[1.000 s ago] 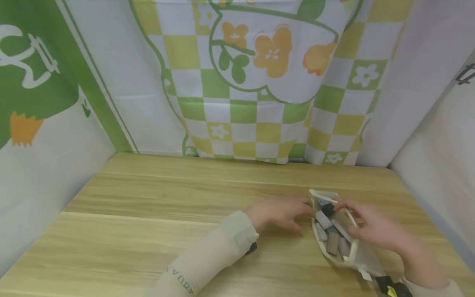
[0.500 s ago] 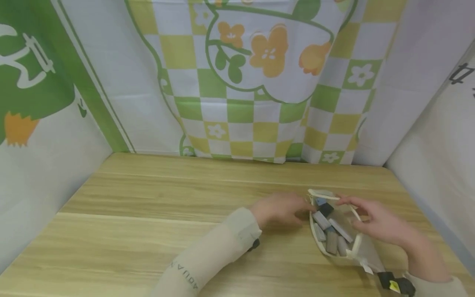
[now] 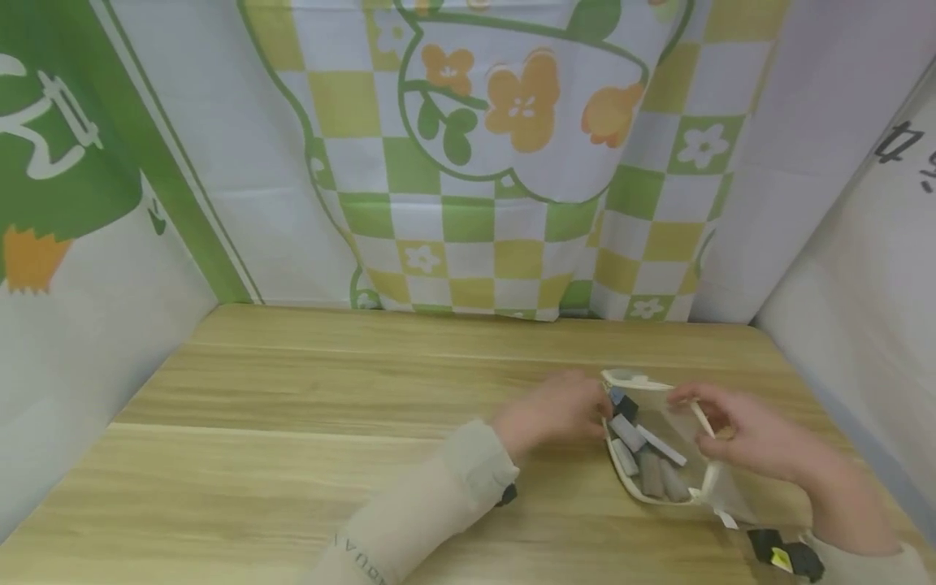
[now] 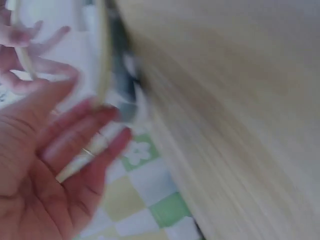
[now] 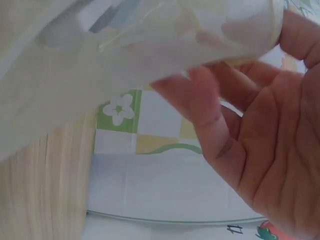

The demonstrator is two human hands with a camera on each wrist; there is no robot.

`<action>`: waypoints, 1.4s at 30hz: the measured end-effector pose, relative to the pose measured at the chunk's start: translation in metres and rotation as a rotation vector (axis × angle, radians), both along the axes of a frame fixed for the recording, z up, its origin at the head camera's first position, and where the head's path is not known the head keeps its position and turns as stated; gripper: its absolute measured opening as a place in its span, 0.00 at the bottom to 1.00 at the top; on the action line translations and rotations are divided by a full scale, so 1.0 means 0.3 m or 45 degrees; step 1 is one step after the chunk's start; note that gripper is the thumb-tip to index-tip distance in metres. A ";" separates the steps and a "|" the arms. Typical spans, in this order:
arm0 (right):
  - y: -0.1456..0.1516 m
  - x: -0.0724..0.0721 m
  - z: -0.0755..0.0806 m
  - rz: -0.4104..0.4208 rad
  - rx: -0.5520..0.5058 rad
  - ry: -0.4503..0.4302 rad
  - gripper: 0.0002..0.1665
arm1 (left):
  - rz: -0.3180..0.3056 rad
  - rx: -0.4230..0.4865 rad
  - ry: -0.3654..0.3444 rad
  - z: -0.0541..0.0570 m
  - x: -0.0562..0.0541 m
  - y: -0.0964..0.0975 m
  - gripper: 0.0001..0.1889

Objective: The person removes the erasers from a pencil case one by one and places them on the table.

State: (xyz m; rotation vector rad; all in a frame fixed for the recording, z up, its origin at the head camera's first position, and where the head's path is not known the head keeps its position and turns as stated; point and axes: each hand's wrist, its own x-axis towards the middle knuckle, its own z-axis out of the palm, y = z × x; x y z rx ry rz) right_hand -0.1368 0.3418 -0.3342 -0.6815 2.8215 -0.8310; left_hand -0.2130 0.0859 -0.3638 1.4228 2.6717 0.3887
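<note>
A translucent pouch (image 3: 720,491) with a cream-edged opening lies at the right of the table, its mouth spread wide. Inside it are several small block-like pieces (image 3: 653,474) in grey, black and blue; their exact kind is unclear. My left hand (image 3: 556,413) has its fingers curled at the pouch's left edge; in the left wrist view the left hand (image 4: 60,155) is blurred around the cream rim. On the opposite edge, my right hand (image 3: 756,435) holds the rim between thumb and fingers. In the right wrist view, the right hand (image 5: 265,125) holds the translucent side.
The wood-grain table (image 3: 292,479) stretches out to the left of the pouch. A checked, flower-printed cloth (image 3: 468,219) hangs at its back edge. Pale cloth walls stand at the left (image 3: 95,349) and right (image 3: 863,309).
My left fingers have closed in on the pouch's left edge. The opening looks wider, and the pieces inside have shifted slightly left. My right hand keeps its hold on the far rim.
</note>
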 end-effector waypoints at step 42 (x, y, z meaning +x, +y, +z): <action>-0.076 0.032 0.024 -0.036 0.191 0.089 0.36 | 0.067 -0.026 -0.101 0.029 0.065 -0.035 0.18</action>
